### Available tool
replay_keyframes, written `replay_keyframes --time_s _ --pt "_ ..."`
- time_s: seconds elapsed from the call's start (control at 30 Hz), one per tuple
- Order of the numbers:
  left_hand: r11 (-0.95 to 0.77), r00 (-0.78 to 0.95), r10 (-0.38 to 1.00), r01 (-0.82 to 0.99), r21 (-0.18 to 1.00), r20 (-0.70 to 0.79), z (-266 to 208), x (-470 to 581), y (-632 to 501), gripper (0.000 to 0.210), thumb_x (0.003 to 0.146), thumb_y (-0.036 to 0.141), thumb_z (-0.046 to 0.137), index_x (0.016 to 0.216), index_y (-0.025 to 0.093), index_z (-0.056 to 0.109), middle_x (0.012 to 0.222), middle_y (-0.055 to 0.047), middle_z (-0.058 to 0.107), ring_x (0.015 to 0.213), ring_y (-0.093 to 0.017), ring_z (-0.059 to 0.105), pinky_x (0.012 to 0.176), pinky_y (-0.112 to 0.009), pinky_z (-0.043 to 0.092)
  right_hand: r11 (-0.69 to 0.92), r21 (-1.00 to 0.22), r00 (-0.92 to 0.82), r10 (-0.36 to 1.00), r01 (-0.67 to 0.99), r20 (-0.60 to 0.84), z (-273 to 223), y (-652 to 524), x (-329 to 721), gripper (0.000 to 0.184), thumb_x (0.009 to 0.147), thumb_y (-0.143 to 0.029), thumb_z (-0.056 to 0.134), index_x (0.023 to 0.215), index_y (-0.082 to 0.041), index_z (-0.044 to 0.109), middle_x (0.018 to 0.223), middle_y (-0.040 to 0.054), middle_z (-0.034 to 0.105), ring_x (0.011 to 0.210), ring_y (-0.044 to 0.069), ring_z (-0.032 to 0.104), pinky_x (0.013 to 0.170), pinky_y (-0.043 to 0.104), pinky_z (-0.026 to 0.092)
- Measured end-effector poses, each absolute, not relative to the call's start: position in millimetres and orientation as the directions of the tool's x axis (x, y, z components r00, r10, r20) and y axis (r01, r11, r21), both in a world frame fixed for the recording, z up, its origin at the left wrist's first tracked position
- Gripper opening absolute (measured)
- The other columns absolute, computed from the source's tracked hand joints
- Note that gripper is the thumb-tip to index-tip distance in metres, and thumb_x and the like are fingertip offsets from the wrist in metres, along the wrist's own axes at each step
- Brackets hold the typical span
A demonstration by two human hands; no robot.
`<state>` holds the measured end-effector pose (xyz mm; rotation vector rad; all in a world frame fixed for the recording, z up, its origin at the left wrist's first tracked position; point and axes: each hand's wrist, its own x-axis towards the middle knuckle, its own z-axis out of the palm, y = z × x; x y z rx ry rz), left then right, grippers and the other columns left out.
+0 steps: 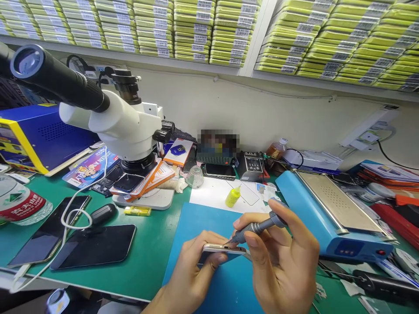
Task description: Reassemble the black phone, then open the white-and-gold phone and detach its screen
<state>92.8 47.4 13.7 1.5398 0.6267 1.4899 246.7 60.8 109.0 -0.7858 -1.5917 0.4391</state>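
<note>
Steadied in your left hand, which grips it with thumb below and fingers above, a phone is held just over the blue mat, its hole-lined edge tipped up, apparently to present the port side to the tool. From four o'clock of the phone, your right hand grasps a grey screwdriver, a fingertip on its end cap, likely for downward pressure while the others guide the barrel. The tip meets the edge beside the port; whether it is seated in a screw cannot be told. At twelve o'clock a yellow bottle stands on white paper, seemingly within easy reach. A microscope looms at eleven o'clock; a blue plate-topped machine sits toward two, both leaving your working space unobstructed.
</note>
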Motion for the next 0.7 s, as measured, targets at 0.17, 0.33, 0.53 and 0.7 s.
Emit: replay_keyframes --time_s 0.17,0.33,0.53,0.7 --pt "-0.497 0.149 0.834 -0.216 0.840 0.531 11.9 92.7 48.0 0.019 0.116 0.021 0.064 0.128 0.032 0.073 0.119 0.002 0.083 0.108 -0.013 0.078 0.098 -0.020 0.056 0.705 -0.663 -0.043 0.692 0.253 0.720 107.5 59.7 249.9 0.054 0.110 -0.013 0.066 0.157 -0.037 0.055 0.106 0.0019 0.079 0.083 0.015 0.080 0.063 0.024 0.068" --pt "-0.500 0.147 0.834 -0.206 0.841 0.532 12.3 93.0 49.7 0.017 0.116 0.022 0.063 0.127 0.031 0.073 0.117 0.001 0.083 0.105 -0.014 0.078 0.096 -0.020 0.057 0.703 -0.658 -0.062 0.694 0.271 0.717 108.5 59.0 250.9 0.050 0.109 -0.014 0.068 0.155 -0.033 0.057 0.104 0.0020 0.078 0.075 0.013 0.077 0.058 0.023 0.066" --pt "-0.497 0.147 0.838 -0.192 0.846 0.525 15.1 92.7 50.3 0.015 0.116 0.023 0.063 0.124 0.030 0.072 0.114 0.001 0.083 0.104 -0.014 0.079 0.094 -0.021 0.058 0.737 -0.603 -0.113 0.657 0.306 0.746 108.8 62.3 251.0 0.049 0.112 -0.017 0.068 0.156 -0.034 0.057 0.103 -0.0006 0.077 0.080 0.011 0.078 0.068 0.021 0.069" --pt "-0.493 0.155 0.841 -0.176 0.852 0.519 18.3 91.7 48.7 0.017 0.116 0.021 0.061 0.124 0.027 0.074 0.113 -0.002 0.084 0.102 -0.017 0.080 0.094 -0.025 0.060 0.766 -0.556 -0.158 0.622 0.322 0.767 108.5 63.5 251.3 0.057 0.104 -0.019 0.083 0.154 -0.038 0.063 0.115 -0.0019 0.081 0.090 0.010 0.080 0.083 0.020 0.070"
